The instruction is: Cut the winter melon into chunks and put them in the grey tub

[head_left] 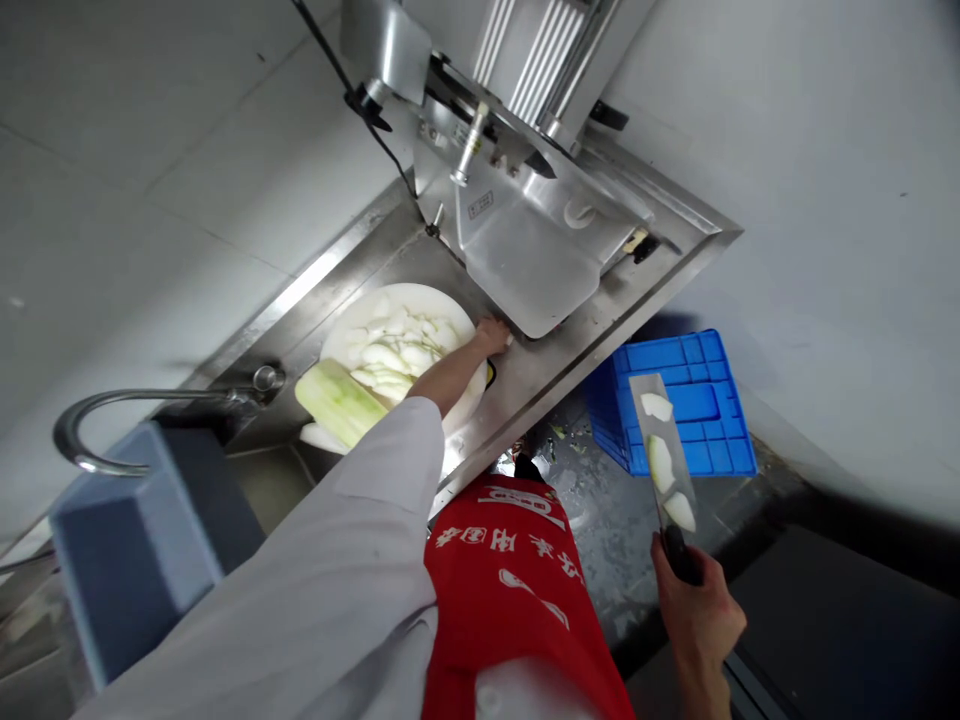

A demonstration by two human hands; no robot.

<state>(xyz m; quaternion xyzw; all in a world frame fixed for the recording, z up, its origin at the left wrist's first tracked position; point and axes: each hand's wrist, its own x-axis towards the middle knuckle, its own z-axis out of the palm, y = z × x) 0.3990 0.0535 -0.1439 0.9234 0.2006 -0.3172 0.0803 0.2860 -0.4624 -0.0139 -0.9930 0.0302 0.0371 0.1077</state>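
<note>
My right hand [701,600] is closed round the black handle of a cleaver [643,400], held out at the right in front of a blue crate. Several white melon slices [660,463] cling to its broad blade. My left hand [493,337] reaches down to the steel counter at the edge of a round white cutting board [352,318]. Its fingers are curled, with a small pale bit at their tips that I cannot make out. On the board lie a heap of white slices [405,335] and a large peeled pale-green winter melon [337,400], partly hidden by my sleeve.
A metal slicing machine [536,270] stands on the counter [540,385] beyond my left hand. At the left are a curved faucet [97,462] and a grey-blue bin [142,560]. The blue crate [686,400] is below at right, near scraps on the wet floor [600,540].
</note>
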